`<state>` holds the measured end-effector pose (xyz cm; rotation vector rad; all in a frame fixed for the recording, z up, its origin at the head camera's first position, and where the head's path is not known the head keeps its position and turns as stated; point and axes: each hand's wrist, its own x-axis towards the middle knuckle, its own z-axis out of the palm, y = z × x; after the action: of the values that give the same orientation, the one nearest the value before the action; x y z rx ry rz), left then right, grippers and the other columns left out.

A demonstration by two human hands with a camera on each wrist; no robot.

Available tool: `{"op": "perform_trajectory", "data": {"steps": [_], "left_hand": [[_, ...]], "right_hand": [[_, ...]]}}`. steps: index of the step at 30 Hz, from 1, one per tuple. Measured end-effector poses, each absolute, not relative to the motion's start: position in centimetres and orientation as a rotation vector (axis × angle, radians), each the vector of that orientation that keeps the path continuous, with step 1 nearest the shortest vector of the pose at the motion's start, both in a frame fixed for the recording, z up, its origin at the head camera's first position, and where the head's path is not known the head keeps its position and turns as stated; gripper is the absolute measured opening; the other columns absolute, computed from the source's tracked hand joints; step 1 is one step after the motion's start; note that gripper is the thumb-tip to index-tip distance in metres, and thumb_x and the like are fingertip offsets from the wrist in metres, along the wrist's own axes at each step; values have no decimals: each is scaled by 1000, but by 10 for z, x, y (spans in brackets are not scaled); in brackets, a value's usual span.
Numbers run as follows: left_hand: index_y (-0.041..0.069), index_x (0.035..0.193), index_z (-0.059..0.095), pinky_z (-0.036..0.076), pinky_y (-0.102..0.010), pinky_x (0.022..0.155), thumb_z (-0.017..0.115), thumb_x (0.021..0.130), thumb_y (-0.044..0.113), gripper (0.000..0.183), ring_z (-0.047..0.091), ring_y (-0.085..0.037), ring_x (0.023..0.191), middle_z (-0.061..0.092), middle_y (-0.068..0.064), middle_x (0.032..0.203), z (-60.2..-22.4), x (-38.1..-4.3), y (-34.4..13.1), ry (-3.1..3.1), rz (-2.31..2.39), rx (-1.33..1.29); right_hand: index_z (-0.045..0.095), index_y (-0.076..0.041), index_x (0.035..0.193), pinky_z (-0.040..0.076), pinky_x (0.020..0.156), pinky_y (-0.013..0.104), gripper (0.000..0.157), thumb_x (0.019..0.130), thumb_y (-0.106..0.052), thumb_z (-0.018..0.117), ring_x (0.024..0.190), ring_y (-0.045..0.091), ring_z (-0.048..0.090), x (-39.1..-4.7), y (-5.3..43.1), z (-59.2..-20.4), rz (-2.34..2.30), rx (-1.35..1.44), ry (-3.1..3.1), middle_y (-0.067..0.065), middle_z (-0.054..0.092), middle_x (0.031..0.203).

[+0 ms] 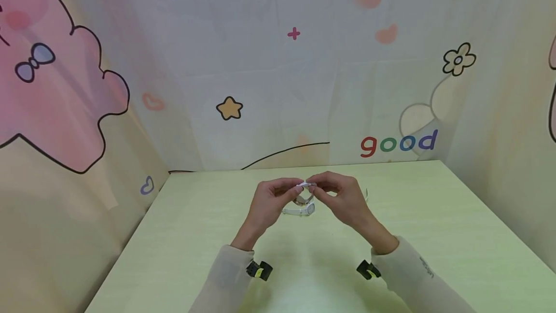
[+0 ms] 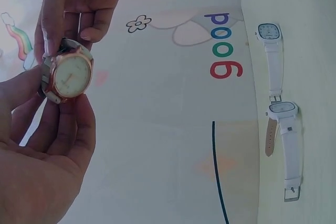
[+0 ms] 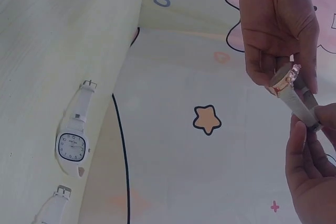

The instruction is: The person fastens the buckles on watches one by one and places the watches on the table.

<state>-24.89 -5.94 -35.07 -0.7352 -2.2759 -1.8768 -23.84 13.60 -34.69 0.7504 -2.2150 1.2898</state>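
Both hands hold a wristwatch (image 2: pixel 72 77) with a round rose-gold case, a pale dial and a whitish strap. It is raised over the table, and its strap is bent into a loop, as the head view shows. My left hand (image 1: pixel 268 203) pinches one side of the strap between thumb and fingers. Opposite it, my right hand (image 1: pixel 343 199) pinches the strap too, fingertips close to the left ones. The strap's side shows in the right wrist view, below the case (image 3: pixel 286 81). Two white watches with squarish faces lie beyond the hands, the left watch (image 1: pixel 310 208) and the right watch (image 2: pixel 269 32).
The pale green table (image 1: pixel 195 235) reaches back to a printed curtain (image 1: pixel 260 62) with hearts, a star and the word "good". In the head view my right hand mostly hides the right watch. Each wrist carries a small black camera (image 1: pixel 259 270).
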Motion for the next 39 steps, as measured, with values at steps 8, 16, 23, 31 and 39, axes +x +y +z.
{"op": "perform_trajectory", "data": {"steps": [8,16,23,31,39], "left_hand": [[18,103,69,55,-29,79,66,85,35,25,65,-18,82,70,-6,100,-355,-252,-59,-2204,-1907,-703],[21,102,68,54,-28,81,66,85,38,24,64,-12,87,69,0,97,-354,-251,-58,-2221,-1852,-684],[16,108,67,57,-28,74,68,85,28,26,67,-14,87,69,-8,99,-354,-252,-61,-2216,-1907,-694],[6,107,69,58,-31,71,66,87,16,22,68,-23,84,69,-18,97,-344,-246,-68,-2226,-1921,-715],[2,110,66,58,-32,73,64,88,11,24,63,-42,96,66,-23,102,-333,-238,-73,-2232,-2025,-647]], "right_hand": [[62,-14,104,54,75,19,20,86,-21,67,80,7,65,-238,135,-348,1365,716,-2237,1,71,93],[66,-18,105,54,75,20,19,86,-22,67,81,8,67,-240,135,-348,1351,743,-2234,2,71,93],[65,-16,106,55,74,19,21,86,-21,67,78,8,68,-239,133,-349,1402,707,-2249,3,71,95],[69,-15,103,56,69,21,16,88,-17,64,75,7,68,-242,131,-348,1408,790,-2245,6,71,95],[64,-2,109,57,75,30,22,88,-7,62,85,28,70,-227,117,-328,1409,708,-2310,18,68,102]]}}
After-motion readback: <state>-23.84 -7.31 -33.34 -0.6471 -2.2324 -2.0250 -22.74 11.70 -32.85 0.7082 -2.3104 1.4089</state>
